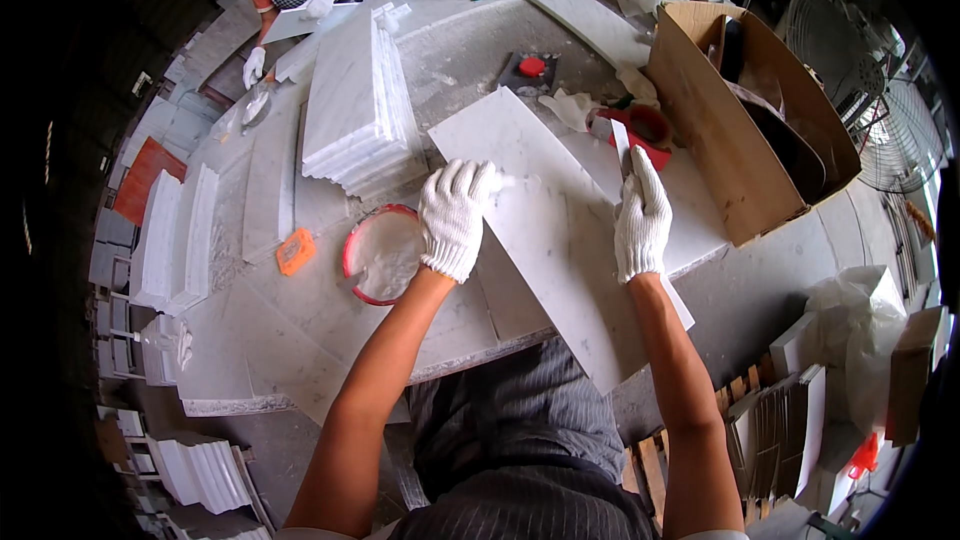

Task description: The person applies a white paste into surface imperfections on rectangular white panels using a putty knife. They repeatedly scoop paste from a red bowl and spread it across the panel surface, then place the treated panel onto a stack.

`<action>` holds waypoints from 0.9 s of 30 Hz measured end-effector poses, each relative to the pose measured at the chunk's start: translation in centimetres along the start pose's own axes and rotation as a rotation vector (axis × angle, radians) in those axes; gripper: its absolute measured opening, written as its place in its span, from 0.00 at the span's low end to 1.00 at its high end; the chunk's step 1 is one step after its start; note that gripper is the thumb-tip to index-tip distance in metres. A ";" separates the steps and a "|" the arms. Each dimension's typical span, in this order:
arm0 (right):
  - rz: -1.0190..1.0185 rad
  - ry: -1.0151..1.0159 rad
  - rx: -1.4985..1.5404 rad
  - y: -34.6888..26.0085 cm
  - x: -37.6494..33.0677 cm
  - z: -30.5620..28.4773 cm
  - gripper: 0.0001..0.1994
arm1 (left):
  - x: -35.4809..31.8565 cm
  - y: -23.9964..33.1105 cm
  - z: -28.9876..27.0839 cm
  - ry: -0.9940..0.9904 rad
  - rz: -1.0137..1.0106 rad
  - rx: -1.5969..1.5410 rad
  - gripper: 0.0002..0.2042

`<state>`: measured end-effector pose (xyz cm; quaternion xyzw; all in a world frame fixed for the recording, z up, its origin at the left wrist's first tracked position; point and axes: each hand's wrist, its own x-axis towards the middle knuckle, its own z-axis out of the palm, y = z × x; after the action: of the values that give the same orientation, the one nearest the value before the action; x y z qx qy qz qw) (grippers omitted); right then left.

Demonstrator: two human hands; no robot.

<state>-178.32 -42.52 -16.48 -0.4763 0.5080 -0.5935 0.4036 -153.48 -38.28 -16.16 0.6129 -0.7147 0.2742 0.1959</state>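
Note:
A long grey-veined white marble slab (550,240) lies slanted in front of me, overhanging the table's near edge. My left hand (455,220), in a white knit glove, is closed at the slab's left edge. A pale blurred bit shows at its fingertips, too unclear to name. Beside the slab's right edge is my gloved right hand (642,220), closed on a narrow flat scraper (621,145) pointing away from me. A red-rimmed bowl (348,258) of white paste stands by my left wrist. Left of it lies an orange plastic scraper (295,252).
Stacked marble slabs (355,105) stand on the table (470,345) at the back left. A cardboard box (745,140) and a red tape roll (650,130) are at the right, near a fan (845,70). A co-worker's gloved hand (320,3) holds a slab far left.

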 end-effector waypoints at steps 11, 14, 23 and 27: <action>0.001 -0.017 -0.058 -0.2 0.0 -0.1 0.18 | 0.5 0.6 -0.5 -0.069 0.005 0.028 0.18; -0.025 -0.022 -0.072 0.0 0.1 -0.2 0.18 | 0.6 0.7 -0.8 -0.094 0.003 0.031 0.18; -0.083 -0.017 -0.130 1.1 0.3 -0.3 0.19 | 1.0 1.1 -1.3 -0.131 0.007 0.051 0.18; -0.094 -0.023 -0.134 1.3 0.4 -0.4 0.19 | 1.0 1.1 -1.2 -0.135 0.000 0.056 0.18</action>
<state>-178.76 -42.98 -17.67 -0.5324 0.5189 -0.5710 0.3483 -154.80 -38.15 -14.82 0.6351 -0.7185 0.2520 0.1301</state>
